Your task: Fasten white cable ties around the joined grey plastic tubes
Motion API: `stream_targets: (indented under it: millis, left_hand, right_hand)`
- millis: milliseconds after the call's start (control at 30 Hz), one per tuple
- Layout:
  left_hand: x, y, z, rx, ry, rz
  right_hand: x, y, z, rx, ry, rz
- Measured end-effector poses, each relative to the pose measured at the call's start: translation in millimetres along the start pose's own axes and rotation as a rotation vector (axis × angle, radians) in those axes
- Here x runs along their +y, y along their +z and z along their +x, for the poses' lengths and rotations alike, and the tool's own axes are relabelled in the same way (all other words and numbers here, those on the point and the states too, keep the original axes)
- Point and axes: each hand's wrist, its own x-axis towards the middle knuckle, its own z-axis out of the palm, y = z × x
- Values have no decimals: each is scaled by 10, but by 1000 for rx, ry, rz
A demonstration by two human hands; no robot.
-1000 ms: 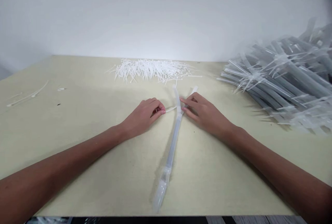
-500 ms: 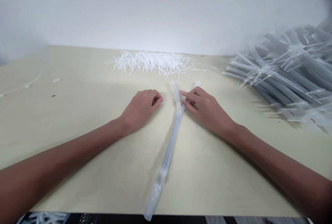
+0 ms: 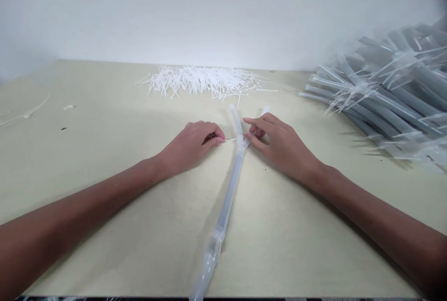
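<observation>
One tie, pinched by the left hand, has shifted toward the surface's near edge, apparently aligning with the tube fork, right hand narrowed, hold unclear.

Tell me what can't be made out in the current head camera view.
All in the head view:
- White strip: one end hidden by the left hand; its path at the fork is unclear.
- Forked tube: right branch partly covered by the right hand; near end cut off by the bottom edge.
- Tube pile: blurred, cut off by the right edge.
- White ties: too small and tangled to count.
</observation>
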Motion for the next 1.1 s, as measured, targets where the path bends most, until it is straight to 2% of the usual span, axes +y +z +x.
stream_targets:
  millis: [67, 200, 267, 367, 433, 500, 567, 833, 1100]
  left_hand:
    - [-15, 7, -2, 25, -17, 7]
    - [-16, 4, -10, 152, -187, -50]
    - [10, 1, -15, 110, -179, -98]
    - [61, 2, -24, 49, -91, -153]
    - [78, 2, -31, 109, -90, -158]
    - [72, 1, -32, 188, -143, -157]
    - [51, 5, -26, 215, -197, -157]
    - [71, 25, 58, 36, -220, -129]
    - [90, 1, 68, 8, -257, -201]
  right_hand:
    - [-10, -4, -3, -21, 6, -10]
    - [-15, -11, -9, -42, 6, -18]
    - [-13, -10, -7, -38, 7, -22]
    - [-11, -4, 3, -40, 6, -20]
    - [-10, 0, 8, -43, 2, -16]
    - [-7, 1, 12, -43, -2, -17]
    - [-2, -2, 15, -36, -5, -21]
    - [-24, 7, 36, -46, -35, -13]
    - [-83, 24, 29, -75, 45, -13]
